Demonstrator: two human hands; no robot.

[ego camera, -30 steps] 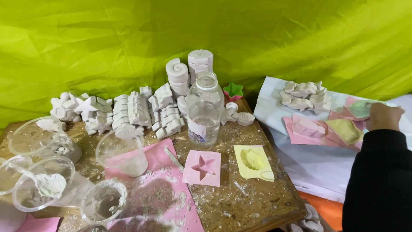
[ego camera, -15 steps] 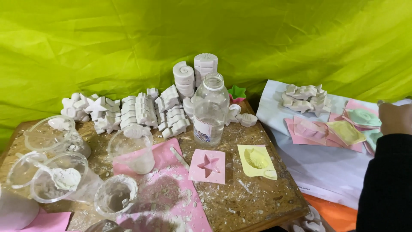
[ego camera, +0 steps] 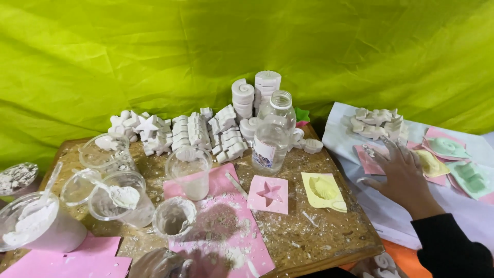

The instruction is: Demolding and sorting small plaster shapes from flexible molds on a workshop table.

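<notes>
The right hand (ego camera: 404,172) lies flat, fingers spread, holding nothing, on a pink mould (ego camera: 371,158); a yellow shell mould (ego camera: 323,191) sits just left.

Single head-worn view, looking forward and down across a wooden table (ego camera: 309,242) toward a green backdrop (ego camera: 247,51) at 12 o'clock. Close range. Right hand (ego camera: 404,175) enters at 4 o'clock.
</notes>
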